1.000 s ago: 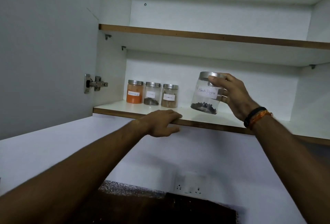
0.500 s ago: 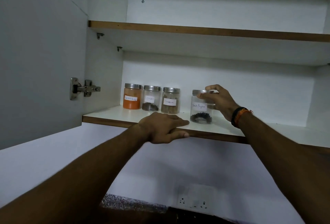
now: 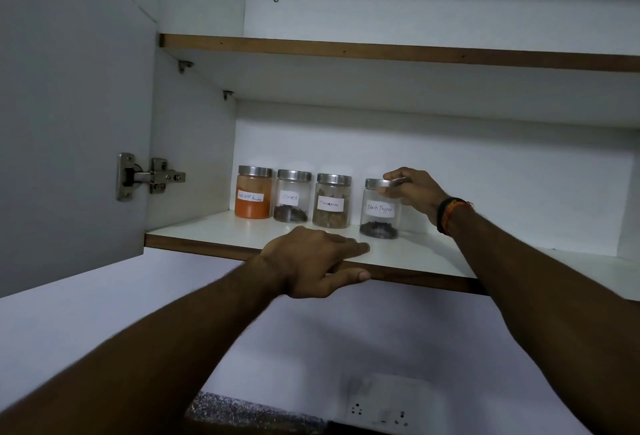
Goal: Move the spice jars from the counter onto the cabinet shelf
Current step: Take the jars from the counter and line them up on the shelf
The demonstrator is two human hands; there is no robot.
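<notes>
On the lower shelf: we see four spice jars standing upright in a row near the back wall of the open cabinet, all on the lower shelf [image 3: 207, 232].
Row, left to right: the orange powder jar [image 3: 253, 192], the Cloves jar [image 3: 292, 196], the Cinnamon jar [image 3: 332, 201], then a small gap and the Black Pepper jar [image 3: 380, 210]. The first three sit just beside one another; the fourth stands a little apart and slightly nearer the front.
Right hand: our right hand [image 3: 414, 190] is on the Black Pepper jar, fingers curled around its metal lid from the right side and gripping it; the jar's base rests on the shelf board.
Left hand: our left hand [image 3: 317, 263] lies flat on the front edge of the lower shelf, fingers spread on top, thumb under the lip, holding no jar.
Wristbands: dark and orange wristbands [image 3: 450, 214] ring the right wrist.
Door: the cabinet door [image 3: 69, 122] stands open at left, its metal hinge [image 3: 149, 176] showing.
Above: the upper shelf [image 3: 381, 53] shows its brown front edge.
Below: a wall socket [image 3: 381, 412] sits on the white wall.
</notes>
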